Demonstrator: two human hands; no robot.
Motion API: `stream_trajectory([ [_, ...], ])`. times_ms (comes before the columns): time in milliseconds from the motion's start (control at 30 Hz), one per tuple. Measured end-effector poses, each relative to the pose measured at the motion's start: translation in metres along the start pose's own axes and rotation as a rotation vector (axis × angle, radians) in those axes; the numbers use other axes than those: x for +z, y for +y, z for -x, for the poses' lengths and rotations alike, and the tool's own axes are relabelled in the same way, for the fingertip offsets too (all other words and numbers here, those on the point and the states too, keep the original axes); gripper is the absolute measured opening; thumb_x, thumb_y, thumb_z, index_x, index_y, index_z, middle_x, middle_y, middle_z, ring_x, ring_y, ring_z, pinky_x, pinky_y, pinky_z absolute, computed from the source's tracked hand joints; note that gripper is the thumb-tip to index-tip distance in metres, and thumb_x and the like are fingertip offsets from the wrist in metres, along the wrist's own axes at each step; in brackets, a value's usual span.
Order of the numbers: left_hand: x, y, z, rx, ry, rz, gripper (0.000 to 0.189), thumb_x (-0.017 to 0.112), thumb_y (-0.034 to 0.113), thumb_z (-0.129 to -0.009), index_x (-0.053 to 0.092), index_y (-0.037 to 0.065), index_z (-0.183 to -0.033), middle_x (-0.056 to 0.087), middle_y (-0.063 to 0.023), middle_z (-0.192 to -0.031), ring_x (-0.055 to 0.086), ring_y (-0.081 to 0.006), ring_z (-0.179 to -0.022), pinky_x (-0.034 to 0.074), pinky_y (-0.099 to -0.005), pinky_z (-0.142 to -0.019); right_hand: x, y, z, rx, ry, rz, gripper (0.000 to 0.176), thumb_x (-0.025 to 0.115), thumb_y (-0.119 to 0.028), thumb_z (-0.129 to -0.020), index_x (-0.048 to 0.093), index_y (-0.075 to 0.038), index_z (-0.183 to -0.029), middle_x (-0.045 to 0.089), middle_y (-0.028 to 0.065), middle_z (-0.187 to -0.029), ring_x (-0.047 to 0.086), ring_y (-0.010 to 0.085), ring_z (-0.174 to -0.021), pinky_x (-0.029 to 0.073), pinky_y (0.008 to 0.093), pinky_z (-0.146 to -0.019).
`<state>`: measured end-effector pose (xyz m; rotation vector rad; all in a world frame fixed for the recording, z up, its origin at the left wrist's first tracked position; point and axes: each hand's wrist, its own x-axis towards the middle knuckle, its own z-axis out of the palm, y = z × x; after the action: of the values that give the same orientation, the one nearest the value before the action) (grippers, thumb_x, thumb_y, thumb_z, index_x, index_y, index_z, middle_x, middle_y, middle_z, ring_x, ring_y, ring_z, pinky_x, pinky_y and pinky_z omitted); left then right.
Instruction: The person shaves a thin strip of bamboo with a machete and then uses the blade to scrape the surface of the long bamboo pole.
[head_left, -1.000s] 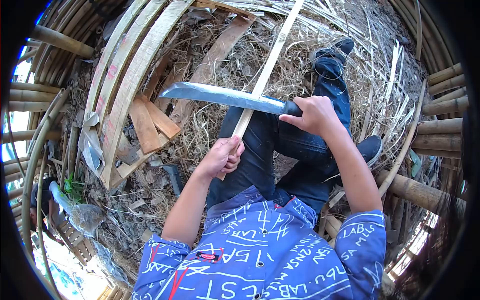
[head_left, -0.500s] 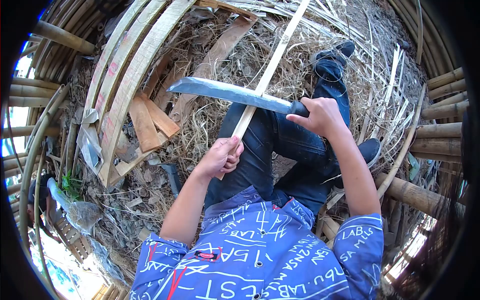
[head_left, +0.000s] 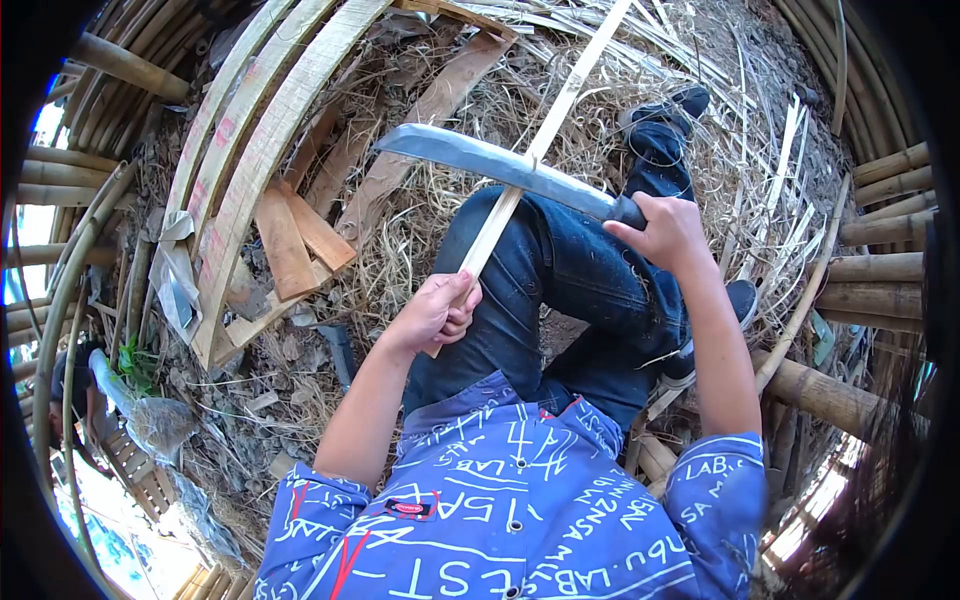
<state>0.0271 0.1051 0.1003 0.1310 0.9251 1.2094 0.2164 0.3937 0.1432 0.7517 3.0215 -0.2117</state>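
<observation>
My left hand [head_left: 441, 312] is closed around the lower end of a long pale bamboo strip [head_left: 558, 108]. The strip slants up and to the right, passing over my bent knee. In my right hand [head_left: 668, 232] is the dark handle of a machete [head_left: 500, 168], fingers wrapped round it. Its broad grey blade points up and left and lies across the strip just beyond the knee. A small raised sliver or shaving shows on the strip at the blade's far edge.
Curved wooden planks [head_left: 262, 150] and short brown board pieces [head_left: 285, 245] lie at the left. Pale shavings [head_left: 590, 150] cover the ground ahead. Bamboo poles [head_left: 880, 268] stand at the right. Another person [head_left: 78, 395] is partly visible at the far left.
My right hand and the machete have moved right and slightly down in the view, with the blade farther along the strip, away from my left hand. My left hand keeps its hold.
</observation>
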Motion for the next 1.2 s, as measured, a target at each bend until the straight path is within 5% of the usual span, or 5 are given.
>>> stream_trajectory([
  [700, 0.006, -0.001, 0.002, -0.018, 0.023, -0.078, 0.044, 0.043, 0.041, -0.101, 0.044, 0.008, -0.073, 0.029, 0.0076, -0.051, 0.025, -0.0021, -0.038, 0.02, -0.0191, -0.034, -0.007, 0.036, 0.023, -0.033, 0.094, 0.0, 0.058, 0.065, -0.062, -0.076, 0.054, -0.006, -0.065, 0.059, 0.0146, -0.057, 0.062, 0.035, -0.057, 0.048, 0.0435, -0.054],
  [1033, 0.009, 0.002, -0.001, -0.066, 0.063, -0.123, 0.042, 0.039, 0.036, -0.103, 0.044, 0.008, -0.071, 0.028, 0.0073, -0.048, 0.024, -0.0036, -0.036, 0.02, -0.0208, -0.033, -0.012, -0.001, 0.015, -0.007, 0.09, -0.042, 0.059, 0.062, -0.063, -0.078, 0.056, -0.006, -0.065, 0.06, 0.0159, -0.058, 0.062, 0.0355, -0.056, 0.048, 0.0435, -0.053],
  [1200, 0.01, 0.006, -0.001, -0.084, 0.05, -0.2, 0.043, 0.04, 0.036, -0.102, 0.045, 0.008, -0.071, 0.029, 0.0067, -0.048, 0.027, -0.0038, -0.034, 0.021, -0.0205, -0.032, -0.012, -0.038, -0.009, -0.154, 0.026, -0.034, 0.059, 0.059, -0.065, -0.079, 0.058, -0.007, -0.067, 0.063, 0.0136, -0.061, 0.064, 0.0326, -0.057, 0.048, 0.0421, -0.054],
])
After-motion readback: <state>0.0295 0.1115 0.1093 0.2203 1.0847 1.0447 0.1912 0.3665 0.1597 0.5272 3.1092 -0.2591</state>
